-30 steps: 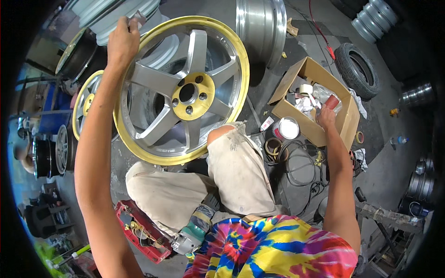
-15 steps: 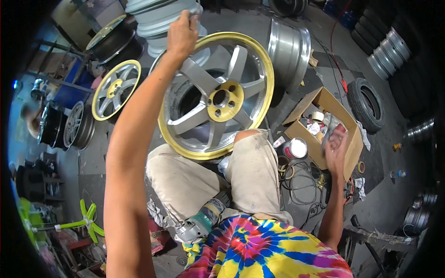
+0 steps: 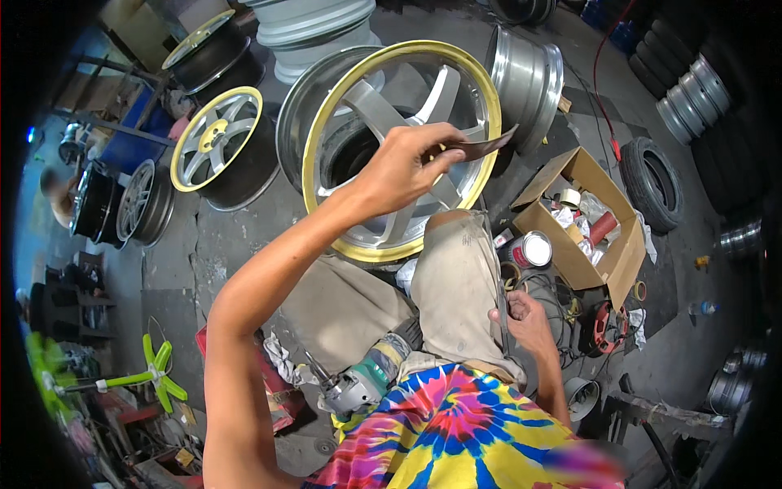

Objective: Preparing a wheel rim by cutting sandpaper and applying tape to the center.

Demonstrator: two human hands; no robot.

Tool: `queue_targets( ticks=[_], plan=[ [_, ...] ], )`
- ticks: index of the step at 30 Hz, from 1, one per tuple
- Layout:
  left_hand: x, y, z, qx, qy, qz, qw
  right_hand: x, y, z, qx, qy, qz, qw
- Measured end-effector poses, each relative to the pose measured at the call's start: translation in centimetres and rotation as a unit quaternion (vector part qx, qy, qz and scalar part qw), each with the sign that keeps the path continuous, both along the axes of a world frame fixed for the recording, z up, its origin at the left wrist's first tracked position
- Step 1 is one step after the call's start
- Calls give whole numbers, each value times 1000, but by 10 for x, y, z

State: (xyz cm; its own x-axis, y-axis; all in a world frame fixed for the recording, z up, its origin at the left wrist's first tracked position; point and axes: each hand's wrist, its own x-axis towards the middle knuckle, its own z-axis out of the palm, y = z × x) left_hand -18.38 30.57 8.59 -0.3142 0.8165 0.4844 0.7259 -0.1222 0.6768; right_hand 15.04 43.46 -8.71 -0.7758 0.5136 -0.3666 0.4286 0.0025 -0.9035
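Observation:
My left hand (image 3: 419,155) is closed on a dark brown thin strip (image 3: 487,147), raised in front of a silver five-spoke wheel (image 3: 444,85) with a yellow rim, which stands upright beyond my knees. My right hand (image 3: 519,322), lower beside my right leg (image 3: 452,285), is closed on a long thin greyish strip (image 3: 500,303) that runs up along the trousers. A green and silver power tool (image 3: 358,383) lies in my lap. An open cardboard box (image 3: 623,257) with rolls and wrappings sits to the right, next to a round can (image 3: 533,248).
More wheels (image 3: 216,134) stand at the left, with a stack (image 3: 314,37) behind. A single wheel (image 3: 521,81), a tyre (image 3: 648,183) and stacked tyres and rims (image 3: 688,98) are at the right. A person (image 3: 57,196) is at the far left. A green fan (image 3: 159,371) and cables (image 3: 554,310) lie low.
My left hand has come from the wheel's upper left to its middle. My right hand has left the cardboard box and moved down to beside my right leg.

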Motion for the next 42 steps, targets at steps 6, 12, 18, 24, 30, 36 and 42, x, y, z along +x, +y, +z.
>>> queue_targets(
  ticks=[6, 12, 18, 24, 30, 36, 42],
  plan=[
    [-8, -27, -16, -26, -300, -56, 952, -3, -9, 28, 29, 78, -8, 996],
    [18, -36, 0, -76, -401, -64, 910, -37, -22, 70, -55, 165, 84, 981],
    [41, -32, 12, -100, -400, -97, 906, -56, -27, 77, -139, 260, 111, 949],
    [52, -20, -9, -117, -384, -133, 906, -62, -27, 81, -121, 271, 77, 952],
    [64, -8, -16, -106, -332, -115, 930, -56, -23, 72, -97, 257, 65, 959],
    [73, 1, -16, -125, -308, -100, 938, -48, -22, 60, -167, 297, 38, 939],
    [86, 11, -15, -112, -328, -106, 932, -46, -21, 60, -100, 281, 37, 954]
  ],
)
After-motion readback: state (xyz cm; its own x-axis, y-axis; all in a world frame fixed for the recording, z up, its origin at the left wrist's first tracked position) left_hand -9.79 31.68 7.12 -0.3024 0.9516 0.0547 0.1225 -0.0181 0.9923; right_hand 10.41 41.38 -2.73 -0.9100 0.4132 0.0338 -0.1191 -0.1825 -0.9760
